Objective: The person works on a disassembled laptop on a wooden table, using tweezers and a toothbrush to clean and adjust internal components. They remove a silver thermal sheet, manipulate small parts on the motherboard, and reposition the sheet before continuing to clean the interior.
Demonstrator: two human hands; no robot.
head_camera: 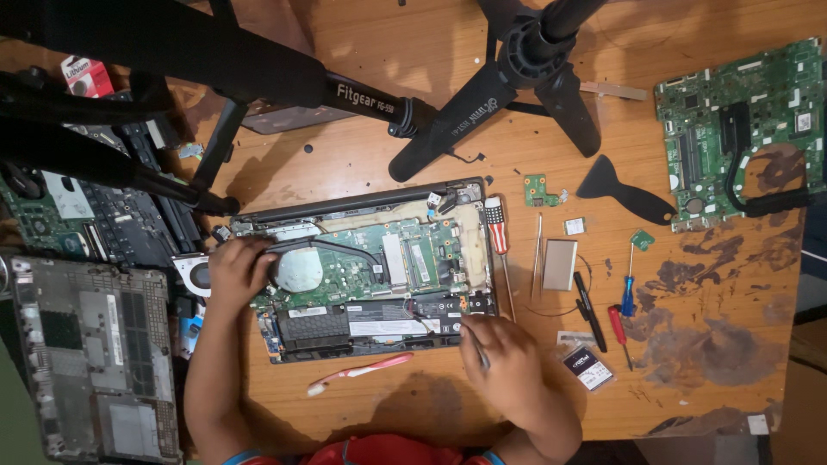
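The fingers of the right hand (pixel 506 355) are pinched shut around a thin metal tool (pixel 476 347), probably tweezers, whose tip points up and left to the lower right corner of the opened laptop (pixel 366 267), by the black battery strip. The fingers of the left hand (pixel 234 269) are curled and pressed down on the laptop's left part, just beside the round grey fan cover (pixel 299 270); they seem to steady the chassis rather than grip anything, though what lies under them cannot be told.

The laptop lies bottom up in the middle of the table (pixel 413 405), its green board, heat pipe and battery bare. It looks stiff and fairly heavy as a whole, but the board, the thin cables and the connectors are fragile; the metal frame edges seem the safe place to take hold, and the tweezers should touch only the small part being worked.

Just below the laptop lies a pink toothbrush (pixel 357 374). Just right of it lie a screwdriver with a striped handle (pixel 497 237) and a small silver plate (pixel 560 263); farther right are red and blue small screwdrivers (pixel 622 312) and a black pry tool (pixel 622 191). Well to the laptop's right sits a loose green motherboard (pixel 736 120). Left of the laptop lies a grey bottom cover (pixel 90 357). Above it stands a black tripod (pixel 508 77).
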